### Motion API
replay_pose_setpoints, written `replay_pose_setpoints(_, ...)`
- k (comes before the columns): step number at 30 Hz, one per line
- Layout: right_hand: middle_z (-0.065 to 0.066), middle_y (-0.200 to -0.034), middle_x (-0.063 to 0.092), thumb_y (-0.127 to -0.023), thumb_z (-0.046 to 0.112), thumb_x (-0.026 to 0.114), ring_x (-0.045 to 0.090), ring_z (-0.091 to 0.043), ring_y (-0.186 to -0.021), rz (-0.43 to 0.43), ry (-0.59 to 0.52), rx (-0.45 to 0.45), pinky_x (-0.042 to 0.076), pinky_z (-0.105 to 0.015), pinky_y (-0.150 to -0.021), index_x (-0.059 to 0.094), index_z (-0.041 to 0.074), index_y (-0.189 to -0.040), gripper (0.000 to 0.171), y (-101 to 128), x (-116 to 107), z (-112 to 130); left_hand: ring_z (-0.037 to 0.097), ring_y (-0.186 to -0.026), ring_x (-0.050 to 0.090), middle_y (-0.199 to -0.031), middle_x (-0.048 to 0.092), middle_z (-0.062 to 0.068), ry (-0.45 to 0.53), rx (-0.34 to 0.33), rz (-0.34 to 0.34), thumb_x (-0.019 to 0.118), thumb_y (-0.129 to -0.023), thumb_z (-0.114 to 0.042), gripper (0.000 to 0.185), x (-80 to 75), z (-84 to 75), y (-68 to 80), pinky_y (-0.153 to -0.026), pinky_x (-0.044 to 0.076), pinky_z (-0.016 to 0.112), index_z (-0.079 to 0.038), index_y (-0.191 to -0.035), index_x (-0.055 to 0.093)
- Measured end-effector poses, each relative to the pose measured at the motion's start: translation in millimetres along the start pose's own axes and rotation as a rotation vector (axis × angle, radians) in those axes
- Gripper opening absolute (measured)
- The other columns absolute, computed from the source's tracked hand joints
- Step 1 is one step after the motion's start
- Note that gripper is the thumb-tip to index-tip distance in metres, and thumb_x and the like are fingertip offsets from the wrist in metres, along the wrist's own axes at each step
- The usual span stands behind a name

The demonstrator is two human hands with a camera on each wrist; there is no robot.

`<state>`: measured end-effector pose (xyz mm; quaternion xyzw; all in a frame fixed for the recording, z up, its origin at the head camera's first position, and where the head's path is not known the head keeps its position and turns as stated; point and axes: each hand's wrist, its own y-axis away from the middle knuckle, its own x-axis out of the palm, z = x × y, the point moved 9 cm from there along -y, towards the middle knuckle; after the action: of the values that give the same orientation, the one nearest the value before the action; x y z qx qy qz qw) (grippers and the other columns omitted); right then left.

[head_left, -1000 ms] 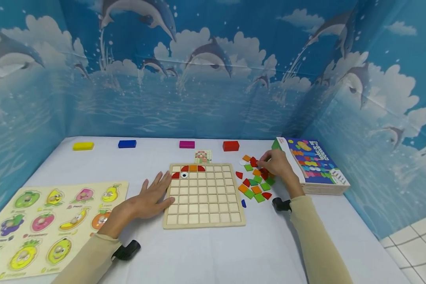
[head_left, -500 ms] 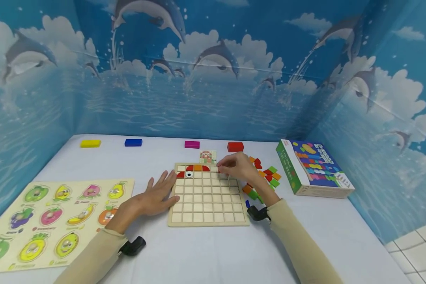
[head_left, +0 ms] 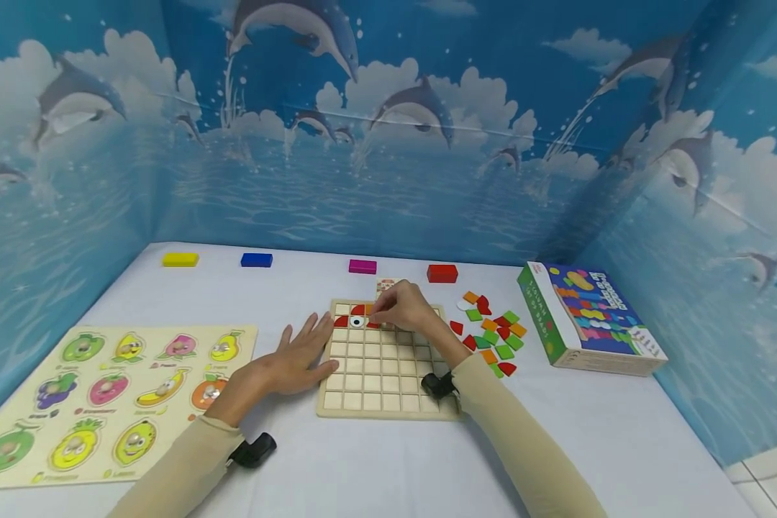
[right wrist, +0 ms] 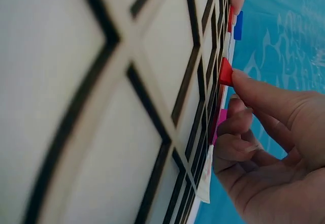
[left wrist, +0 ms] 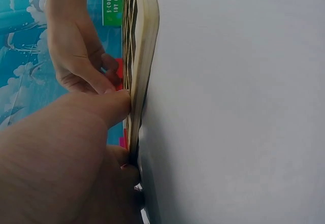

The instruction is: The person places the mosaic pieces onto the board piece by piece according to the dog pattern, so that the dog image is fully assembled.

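Note:
A wooden grid board lies on the white tabletop, with red pieces, an orange piece and an eye tile set in its upper-left cells. My right hand is over the board's top rows, just right of the eye tile. Between thumb and finger it pinches a small red tile, which stands right at the board's surface in the right wrist view. My left hand rests at the board's left edge with fingers extended; its thumb touches the rim. A small picture card behind the board is partly hidden by the right hand.
Loose green, red and orange tiles are scattered right of the board. Beyond them stands a toy box. A fruit puzzle board lies at left. Along the back are yellow, blue, magenta and red blocks.
My right hand has moved left from the loose tiles to the board's upper-left cells, carrying a red tile. The left hand has stayed at the board's edge. The head view has shifted slightly.

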<state>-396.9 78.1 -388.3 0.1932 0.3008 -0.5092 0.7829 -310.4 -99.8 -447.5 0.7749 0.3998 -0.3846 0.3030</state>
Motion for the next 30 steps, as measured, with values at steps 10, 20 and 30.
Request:
replay_pose_setpoints(10, -0.008, -0.089, 0.082, -0.094, 0.005, 0.084, 0.071, -0.015, -0.075, 0.04, 0.045, -0.004, 0.056, -0.025, -0.065, 0.087, 0.001, -0.096, 0.005, 2, 3, 0, 0.032, -0.167, -0.012, -0.182, -0.003, 0.01, 0.018, 0.006, 0.011, 0.049, -0.112, -0.05, 0.086, -3.5, -9.7, 5.7, -0.13, -0.013, 0.064, -0.006, -0.174, 0.006)
replay_pose_setpoints(20, -0.007, -0.09, 0.082, -0.091, 0.006, 0.087, 0.073, -0.014, -0.079, 0.032, 0.072, -0.003, 0.06, -0.028, -0.069, 0.087, 0.003, -0.097, 0.006, 3, 4, 2, 0.031, -0.167, -0.013, -0.182, -0.005, 0.008, -0.02, -0.017, 0.015, 0.051, -0.112, -0.046, 0.086, 2.6, 2.3, -2.6, -0.13, -0.012, 0.064, -0.009, -0.174, 0.004)
replay_pose_setpoints(30, -0.006, -0.089, 0.08, -0.102, 0.013, 0.076, 0.068, -0.018, -0.076, 0.069, 0.076, -0.045, 0.054, -0.028, -0.066, 0.086, 0.002, -0.102, 0.015, 13, -5, 3, 0.032, -0.167, -0.013, -0.182, -0.005, 0.008, -0.01, -0.022, 0.015, 0.05, -0.112, -0.045, 0.086, 1.8, -1.2, -0.3, -0.13, -0.012, 0.065, -0.008, -0.173, 0.003)
